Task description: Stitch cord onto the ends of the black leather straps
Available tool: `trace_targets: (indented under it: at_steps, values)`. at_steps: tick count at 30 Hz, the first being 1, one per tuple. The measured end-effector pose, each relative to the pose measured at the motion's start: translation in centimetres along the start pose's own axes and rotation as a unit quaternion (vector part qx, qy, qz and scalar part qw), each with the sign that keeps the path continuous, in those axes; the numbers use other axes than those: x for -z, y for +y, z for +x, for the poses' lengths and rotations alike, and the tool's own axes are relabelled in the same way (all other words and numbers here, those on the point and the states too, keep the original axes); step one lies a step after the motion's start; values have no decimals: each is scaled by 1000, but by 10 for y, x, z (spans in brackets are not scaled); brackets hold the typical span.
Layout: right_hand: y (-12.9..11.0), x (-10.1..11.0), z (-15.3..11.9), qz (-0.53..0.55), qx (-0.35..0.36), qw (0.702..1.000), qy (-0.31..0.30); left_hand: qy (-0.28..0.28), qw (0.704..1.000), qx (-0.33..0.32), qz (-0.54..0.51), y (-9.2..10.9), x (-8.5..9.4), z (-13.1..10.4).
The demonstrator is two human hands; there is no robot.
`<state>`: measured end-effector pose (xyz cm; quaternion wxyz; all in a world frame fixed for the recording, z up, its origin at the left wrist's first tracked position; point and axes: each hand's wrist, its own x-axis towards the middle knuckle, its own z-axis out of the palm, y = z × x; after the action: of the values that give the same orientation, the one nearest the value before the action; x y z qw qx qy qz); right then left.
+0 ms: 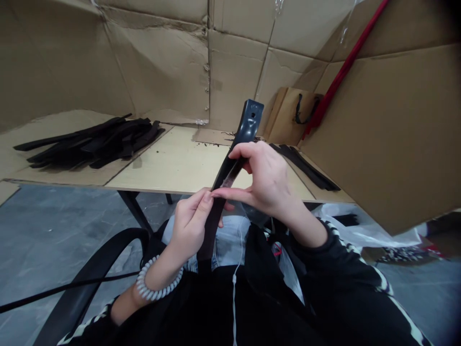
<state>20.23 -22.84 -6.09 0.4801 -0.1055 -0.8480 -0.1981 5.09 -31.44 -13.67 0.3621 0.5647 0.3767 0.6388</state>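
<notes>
A long dark strip point(249, 120) slants up and away from my lap, with a glossy upper end that has a small hole near its tip. My left hand point(190, 221) pinches the strip around its middle, thumb on top. Higher up, my right hand point(264, 178) grips the strip's right edge with its fingers, while its thumb reaches across to touch my left thumb tip. Between my right thumb and fingers a shiny, pale sliver shows against the strip; what it is I cannot tell. The strip's lower end hangs over my lap.
A pile of dark strips point(104, 142) lies on the left of the table point(173, 161). More strips point(306, 168) lie at the right, near a paper bag point(288, 115). Cardboard walls point(162, 62) stand behind and at the right. A chair armrest point(93, 269) is at lower left.
</notes>
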Motion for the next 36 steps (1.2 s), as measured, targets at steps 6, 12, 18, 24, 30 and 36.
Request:
trace_targets:
  at_steps: [6,12,18,24,30,36]
  values:
    - [18,14,12,30,-69,997,-10,12,1000,15,-7,4,-3,-1]
    - [11,10,10,25,-49,998,-24,4,1000,11,-10,4,-2,0]
    - [-8,-7,-2,-6,-28,1000,-3,6,1000,7,6,-1,1,2]
    - [-10,-9,-4,61,-46,997,5,4,1000,18,-25,-2,-1,4]
    - [-1,0,8,78,-144,986,15,11,998,21,-62,3,-7,3]
    - [5,-2,4,90,-124,988,25,4,996,29,-87,3,-9,2]
